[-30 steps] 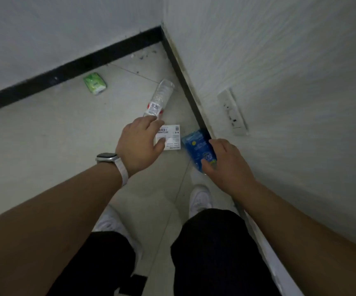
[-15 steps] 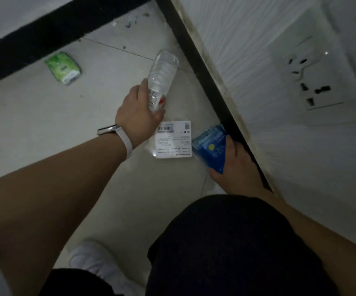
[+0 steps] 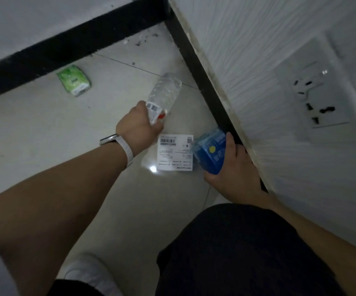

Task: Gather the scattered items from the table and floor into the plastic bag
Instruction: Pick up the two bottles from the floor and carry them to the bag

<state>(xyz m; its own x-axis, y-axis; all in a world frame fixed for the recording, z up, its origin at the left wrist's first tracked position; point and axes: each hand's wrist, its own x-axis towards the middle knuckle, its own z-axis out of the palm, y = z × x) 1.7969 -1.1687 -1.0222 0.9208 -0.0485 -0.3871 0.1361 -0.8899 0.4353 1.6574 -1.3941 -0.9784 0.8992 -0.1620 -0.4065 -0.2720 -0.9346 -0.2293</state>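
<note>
Floor (image 3: 44, 135) of pale tile fills most of the view, meeting two white walls (image 3: 258, 50) at a corner with a black baseboard (image 3: 72, 42) along both. Dark trousers (image 3: 237, 253) cover the bent right knee at bottom; a white shoe (image 3: 85, 272) shows lower left. A socket (image 3: 314, 99) sits on the right wall. Left hand (image 3: 137, 127), wearing a watch (image 3: 117, 142) with a white strap, is wrapped around the neck end of a clear bottle (image 3: 165, 92); the bottle's base points toward the corner, and whether it is lifted off the floor I cannot tell. Right hand (image 3: 232, 169) is clamped on a blue pack (image 3: 209, 152), thumb along its right edge, close to the baseboard. A white label (image 3: 175, 154) with a barcode lies flat on the floor between both hands, the pack overlapping its right edge. A green pack (image 3: 74, 81) lies on the floor near the back baseboard, well apart from both hands. Dark specks of dirt (image 3: 143, 40) sit in the corner.
</note>
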